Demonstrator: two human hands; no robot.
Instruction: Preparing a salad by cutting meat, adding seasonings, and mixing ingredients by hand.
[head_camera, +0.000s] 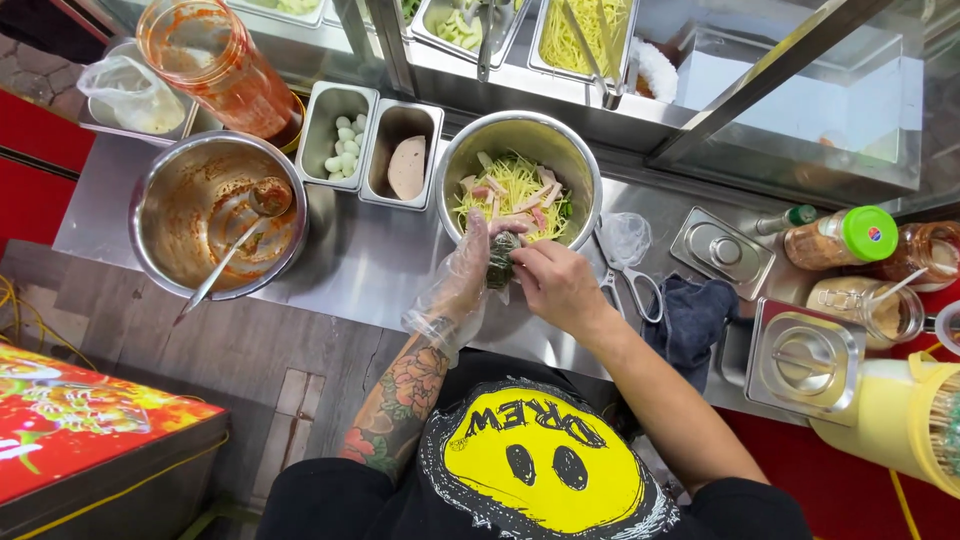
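Observation:
My left hand (465, 272), in a clear plastic glove, grips a dark green, egg-sized item (502, 258) at the near rim of a steel mixing bowl (470, 150). My bare right hand (556, 283) pinches the same item from the right. The bowl holds shredded yellow-green strands with pink and pale slices and some green leaves.
A larger steel bowl (165, 215) smeared with red sauce holds a ladle at left. Small steel trays behind hold pale eggs (346, 145) and a sausage slab (406, 167). Scissors (630, 285), a dark cloth (692, 312), lidded steel tins and sauce jars sit at right.

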